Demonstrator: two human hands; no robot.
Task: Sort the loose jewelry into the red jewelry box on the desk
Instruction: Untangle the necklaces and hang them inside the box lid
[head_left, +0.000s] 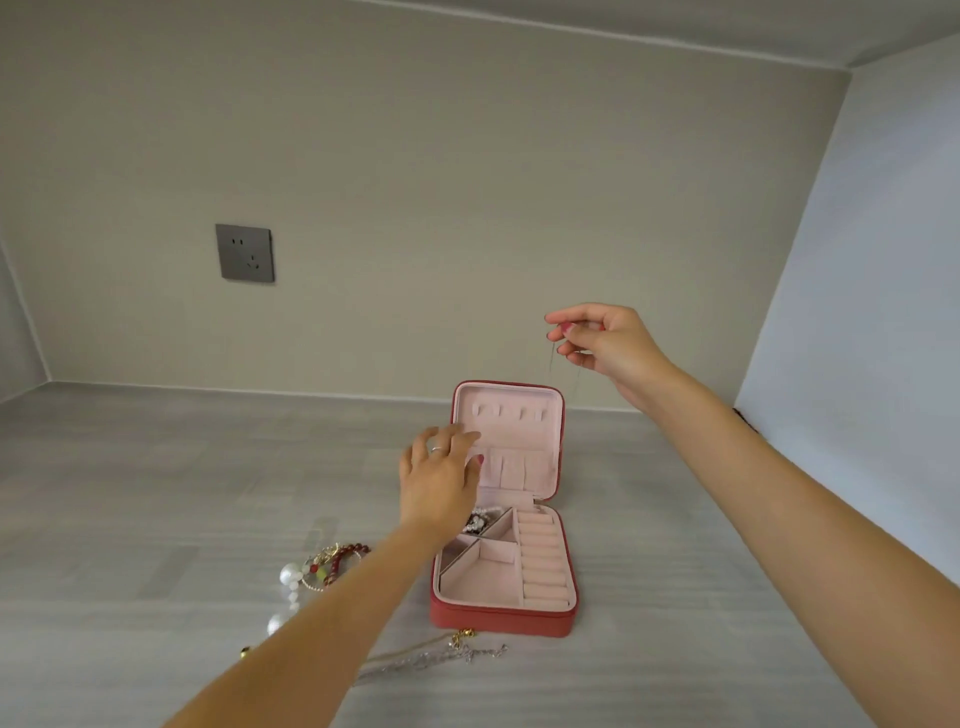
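Note:
The red jewelry box stands open on the grey desk, its pink-lined lid upright. A beaded piece lies in its back left compartment. My right hand is raised above and right of the lid, pinching a thin chain that hangs down towards the lid. My left hand, a ring on one finger, reaches to the lid's left side with fingers spread, touching the lining. Loose jewelry lies left of the box: a red bead bracelet, pearl pieces, and thin chains in front.
A grey wall socket sits on the back wall at the left. A white side panel closes the desk on the right. Bare grey desk surface stretches to the left and behind the box.

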